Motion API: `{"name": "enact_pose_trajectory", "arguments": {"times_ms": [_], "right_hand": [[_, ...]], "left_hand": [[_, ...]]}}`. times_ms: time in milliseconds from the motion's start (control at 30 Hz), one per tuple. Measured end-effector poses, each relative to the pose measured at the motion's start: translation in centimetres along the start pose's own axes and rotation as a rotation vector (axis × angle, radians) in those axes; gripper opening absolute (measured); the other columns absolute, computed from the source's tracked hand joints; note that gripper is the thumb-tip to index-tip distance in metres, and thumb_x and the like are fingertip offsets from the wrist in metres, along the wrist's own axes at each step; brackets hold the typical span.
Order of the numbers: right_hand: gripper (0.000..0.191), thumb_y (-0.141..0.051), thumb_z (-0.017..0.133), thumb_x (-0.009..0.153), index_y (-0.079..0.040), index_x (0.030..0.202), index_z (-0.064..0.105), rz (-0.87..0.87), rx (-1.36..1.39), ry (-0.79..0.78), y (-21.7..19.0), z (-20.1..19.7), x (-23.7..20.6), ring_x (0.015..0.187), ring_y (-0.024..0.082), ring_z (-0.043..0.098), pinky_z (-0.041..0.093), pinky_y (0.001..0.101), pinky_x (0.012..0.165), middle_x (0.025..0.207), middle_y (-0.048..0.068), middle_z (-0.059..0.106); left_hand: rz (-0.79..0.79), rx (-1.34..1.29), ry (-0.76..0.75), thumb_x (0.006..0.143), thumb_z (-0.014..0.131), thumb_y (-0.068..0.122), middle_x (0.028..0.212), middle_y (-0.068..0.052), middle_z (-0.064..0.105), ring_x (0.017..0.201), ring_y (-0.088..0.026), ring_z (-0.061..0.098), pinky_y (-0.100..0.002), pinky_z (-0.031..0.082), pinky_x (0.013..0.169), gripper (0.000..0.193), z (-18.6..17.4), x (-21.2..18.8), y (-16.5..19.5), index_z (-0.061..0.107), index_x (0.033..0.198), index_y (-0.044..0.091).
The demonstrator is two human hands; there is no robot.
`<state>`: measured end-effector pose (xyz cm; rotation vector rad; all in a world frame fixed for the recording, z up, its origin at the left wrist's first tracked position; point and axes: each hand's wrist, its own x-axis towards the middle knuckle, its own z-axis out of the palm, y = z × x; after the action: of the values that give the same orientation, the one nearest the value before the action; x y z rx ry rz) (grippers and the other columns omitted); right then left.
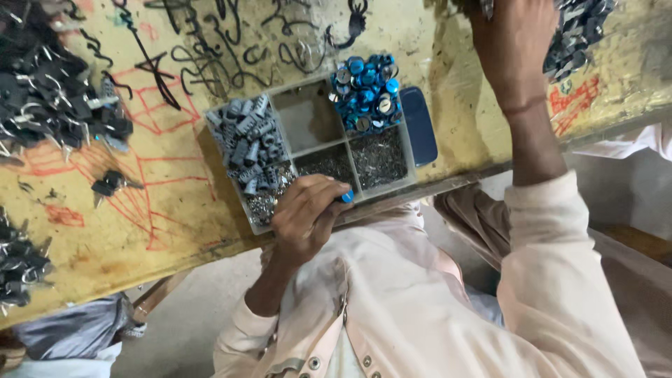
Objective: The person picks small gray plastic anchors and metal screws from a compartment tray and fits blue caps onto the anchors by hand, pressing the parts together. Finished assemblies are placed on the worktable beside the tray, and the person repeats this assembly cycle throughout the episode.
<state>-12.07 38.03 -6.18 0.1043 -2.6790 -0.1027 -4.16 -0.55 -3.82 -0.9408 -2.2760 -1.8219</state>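
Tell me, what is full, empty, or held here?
Blue caps: heaped up.
Top middle compartment: empty.
Grey cylinders: piled full.
Left hand: closed on blue piece.
Right hand: on grey parts pile, grip hidden.

Worn yellow worktop [175,210], paint chipped and stained, covered in black scribbles and red line drawings; its front edge runs diagonally across the view. Below that edge, pale grey floor [203,315]. Light is even and dim, with soft shadows on the worktop.
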Motion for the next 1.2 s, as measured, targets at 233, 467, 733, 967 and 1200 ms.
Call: {"name": "enact_pose_trajectory", "arguments": {"times_ms": [233, 467, 733, 967, 1200], "right_hand": [[0.02, -0.009, 0.076, 0.102, -0.005, 0.12, 0.069, 0.341, 0.359, -0.38, -1.5, -9.5, -8.7, 0.084, 0.026, 0.071, 0.054, 0.0405, 0.072, 0.102, 0.011, 0.068], [0.03, -0.011, 0.079, 0.1, 0.0, 0.12, 0.059, 0.288, 0.249, -0.007, -6.5, -2.3, -5.7, 0.104, 0.036, 0.055, 0.047, 0.0472, 0.087, 0.115, 0.018, 0.053], [0.012, -0.016, 0.053, 0.12, -0.005, 0.115, 0.053, 0.677, 1.109, 0.068, -4.2, -3.3, -6.9, 0.079, 0.016, 0.057, 0.051, 0.0339, 0.079, 0.091, 0.005, 0.059], [0.019, -0.02, 0.066, 0.106, -0.008, 0.12, 0.062, 0.113, 1.124, -0.285, -18.1, -13.8, -5.2, 0.091, 0.028, 0.068, 0.056, 0.0401, 0.075, 0.098, 0.009, 0.066], [0.029, -0.018, 0.06, 0.107, -0.007, 0.133, 0.051, 0.055, 1.086, -0.256, -20.4, -13.0, -6.1, 0.091, 0.027, 0.068, 0.054, 0.0398, 0.071, 0.1, 0.008, 0.064]], "left_hand": [[-0.02, -0.062, -0.054, 0.081, 0.081, -0.007, 0.105, -0.008, 0.074, 0.098, -0.028, 0.071, -0.039, 0.059, 0.088, 0.034, -0.6, 0.0, -0.1, 0.069, 0.112, 0.002], [-0.019, -0.058, -0.105, 0.082, 0.081, -0.005, 0.102, -0.008, 0.075, 0.096, -0.026, 0.071, -0.038, 0.059, 0.086, 0.028, -1.1, 0.1, 0.6, 0.07, 0.107, 0.002], [-0.114, -0.138, 0.028, 0.093, 0.073, 0.003, 0.098, -0.012, 0.074, 0.092, -0.028, 0.074, -0.035, 0.06, 0.083, 0.015, -1.6, -1.1, 1.5, 0.067, 0.106, -0.001], [0.008, 0.184, -0.068, 0.101, 0.071, 0.003, 0.097, -0.021, 0.072, 0.088, -0.035, 0.074, -0.04, 0.06, 0.076, 0.014, -2.2, -0.2, 1.3, 0.065, 0.11, -0.007], [0.107, 0.274, -0.115, 0.098, 0.068, -0.003, 0.099, -0.023, 0.07, 0.088, -0.038, 0.071, -0.044, 0.059, 0.079, 0.018, -3.2, 0.0, 2.1, 0.064, 0.113, -0.011]]}}
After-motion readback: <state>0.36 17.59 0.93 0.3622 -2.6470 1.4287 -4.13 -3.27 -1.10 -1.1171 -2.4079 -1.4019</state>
